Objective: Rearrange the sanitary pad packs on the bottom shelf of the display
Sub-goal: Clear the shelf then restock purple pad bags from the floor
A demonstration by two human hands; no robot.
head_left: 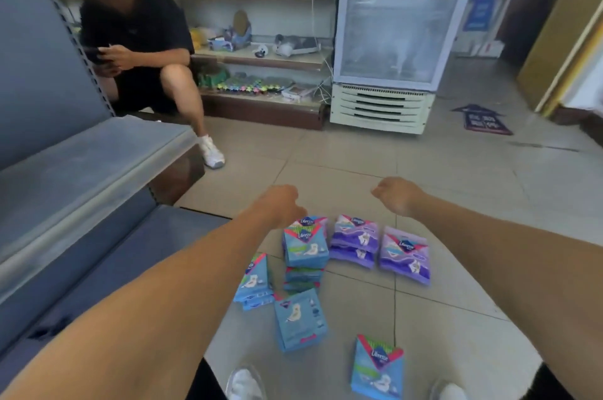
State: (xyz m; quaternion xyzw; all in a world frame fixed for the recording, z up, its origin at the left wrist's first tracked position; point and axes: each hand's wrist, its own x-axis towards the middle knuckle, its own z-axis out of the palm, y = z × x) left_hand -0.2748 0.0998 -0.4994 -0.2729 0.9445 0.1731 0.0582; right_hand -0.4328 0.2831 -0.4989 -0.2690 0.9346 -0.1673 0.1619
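Note:
Several sanitary pad packs lie on the tiled floor in front of me. A stack of blue packs (305, 244) sits in the middle, and purple packs (355, 236) (404, 254) lie to its right. More blue packs (254, 280) (300, 319) (377, 367) lie nearer my feet. My left hand (282, 205) hovers above the blue stack with curled fingers and holds nothing. My right hand (396, 195) hangs above the floor beyond the purple packs, fingers also curled and empty. The grey display's bottom shelf (107, 256) is at my left and bare where visible.
An upper grey shelf (85, 158) juts out above the bottom one. A person in black (137, 40) sits at the back left, one white shoe on the floor. A glass-door fridge (388, 40) and wooden shelves of goods (261, 56) stand behind. My shoes (244, 383) are near the packs.

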